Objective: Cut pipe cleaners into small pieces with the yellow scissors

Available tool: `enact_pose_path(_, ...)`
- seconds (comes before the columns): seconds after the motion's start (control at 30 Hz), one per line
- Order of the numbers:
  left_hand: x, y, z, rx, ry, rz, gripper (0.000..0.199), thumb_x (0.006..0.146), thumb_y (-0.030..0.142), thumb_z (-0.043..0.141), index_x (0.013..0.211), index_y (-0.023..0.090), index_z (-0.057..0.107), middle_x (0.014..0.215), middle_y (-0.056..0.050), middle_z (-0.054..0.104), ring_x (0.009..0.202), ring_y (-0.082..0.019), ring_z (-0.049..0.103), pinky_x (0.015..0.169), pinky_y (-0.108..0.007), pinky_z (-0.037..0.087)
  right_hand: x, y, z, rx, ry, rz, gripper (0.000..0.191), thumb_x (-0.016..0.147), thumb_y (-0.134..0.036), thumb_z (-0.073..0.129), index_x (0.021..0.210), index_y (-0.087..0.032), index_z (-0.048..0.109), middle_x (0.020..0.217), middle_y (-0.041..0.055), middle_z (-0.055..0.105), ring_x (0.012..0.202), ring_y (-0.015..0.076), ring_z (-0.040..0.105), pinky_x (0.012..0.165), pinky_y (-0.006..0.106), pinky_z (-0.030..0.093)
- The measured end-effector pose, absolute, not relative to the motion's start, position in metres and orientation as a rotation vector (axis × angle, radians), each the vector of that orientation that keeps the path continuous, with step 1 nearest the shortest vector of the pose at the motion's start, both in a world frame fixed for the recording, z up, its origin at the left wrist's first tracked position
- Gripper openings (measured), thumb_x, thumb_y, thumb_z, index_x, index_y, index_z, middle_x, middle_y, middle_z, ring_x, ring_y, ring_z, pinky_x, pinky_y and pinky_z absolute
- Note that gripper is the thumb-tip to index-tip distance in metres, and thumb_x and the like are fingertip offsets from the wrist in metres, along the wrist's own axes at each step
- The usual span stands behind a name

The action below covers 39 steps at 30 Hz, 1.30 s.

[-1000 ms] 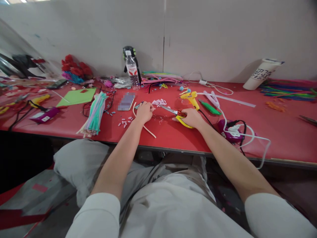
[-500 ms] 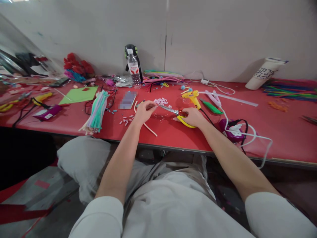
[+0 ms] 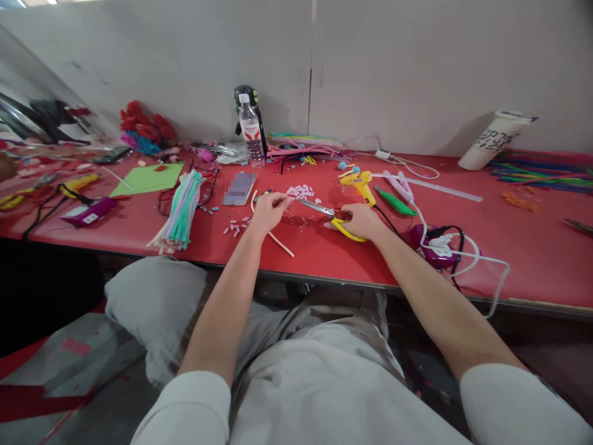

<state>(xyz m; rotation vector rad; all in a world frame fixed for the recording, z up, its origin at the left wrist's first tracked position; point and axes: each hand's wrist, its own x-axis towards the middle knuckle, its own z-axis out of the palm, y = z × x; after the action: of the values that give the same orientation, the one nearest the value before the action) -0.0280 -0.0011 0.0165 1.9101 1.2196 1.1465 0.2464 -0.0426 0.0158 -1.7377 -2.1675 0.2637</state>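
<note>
My right hand (image 3: 359, 221) grips a pair of scissors (image 3: 319, 207) by their yellow handles, blades pointing left. At the blade tips, my left hand (image 3: 270, 211) is closed in a pinch; what sits between its fingertips is too small to make out. A cream pipe cleaner (image 3: 281, 243) curves behind and below my left hand; whether it is held or only lies there I cannot tell. Just beyond the blades is a small pile of cut pale pink pieces (image 3: 300, 191). More short pieces (image 3: 235, 228) are scattered left of my left hand, and fine crumbs dot the red table (image 3: 319, 253).
Left of my hands lie a phone (image 3: 239, 188) and a pastel pipe cleaner bundle (image 3: 183, 210). A water bottle (image 3: 251, 133) stands behind. To the right are a yellow glue gun (image 3: 360, 183), a green tool (image 3: 396, 202), a purple box with cables (image 3: 433, 247) and a white cup (image 3: 493, 141).
Both hands stay in nearly the same place, with the scissors still at my left fingertips. The whole view has shifted very slightly.
</note>
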Motion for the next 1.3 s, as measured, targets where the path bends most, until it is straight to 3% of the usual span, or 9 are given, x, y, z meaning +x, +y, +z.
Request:
enact_pose_path(0.6,-0.029,-0.002,0.012,1.966,1.221,1.142,0.027,0.088,0.039,0.053,0.075,0.018,0.060,0.066,-0.001,0.060,0.066,-0.014,0.057,0.067,-0.028,0.046,0.247,-0.040,0.013,-1.719,-2.194,0.234,0.054,0.067,-0.073,0.064,0.061,-0.021,0.051,0.060,0.0001,0.054,0.055,0.0125,0.044,0.052,0.027,0.027)
enact_pose_path(1.3,-0.029,0.004,0.004,1.897,1.198,1.074,0.032,0.091,0.044,0.050,0.075,0.018,0.058,0.070,-0.004,0.064,0.068,-0.016,0.060,0.068,-0.029,0.049,0.247,-0.038,0.012,-1.710,-2.208,0.200,0.056,0.069,-0.075,0.061,0.060,-0.021,0.049,0.059,0.0003,0.052,0.055,0.0129,0.043,0.052,0.028,0.026)
